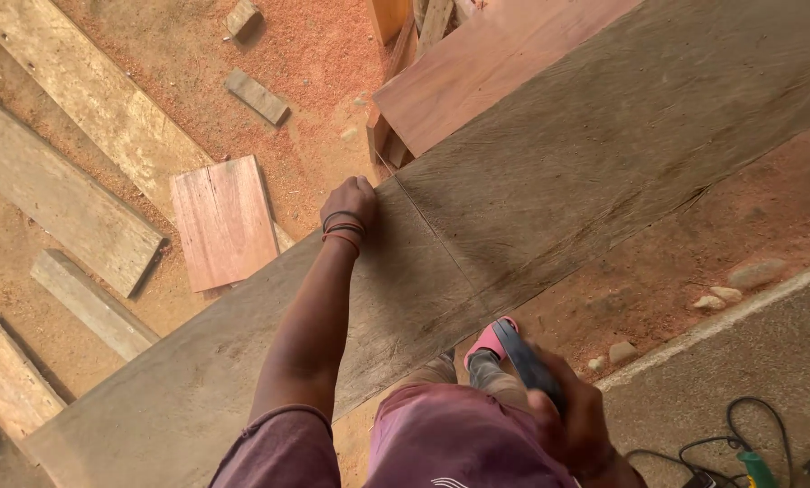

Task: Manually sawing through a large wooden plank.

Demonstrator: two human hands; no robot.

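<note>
Nearest the camera, the person's right hand [575,417] is closed around the dark handle of a handsaw [513,348], low at the picture's bottom edge beside a maroon shirt [441,443]. From the handle, the thin blade runs up and away across a long grey plank [603,154], lying along a line that crosses the board's width. On the far edge of the plank, right by the top end of that line, the left hand [349,203] is curled shut and pressed on the wood, seemingly to steady the board; whether it pinches anything cannot be told. A pink sandal [490,339] shows just under the plank's near edge. Beyond the far edge lie offcuts, among them a reddish board [224,221], on a sawdust floor [314,45]. To the right, past stones, open concrete [748,361] carries a black cable [748,425].
</note>
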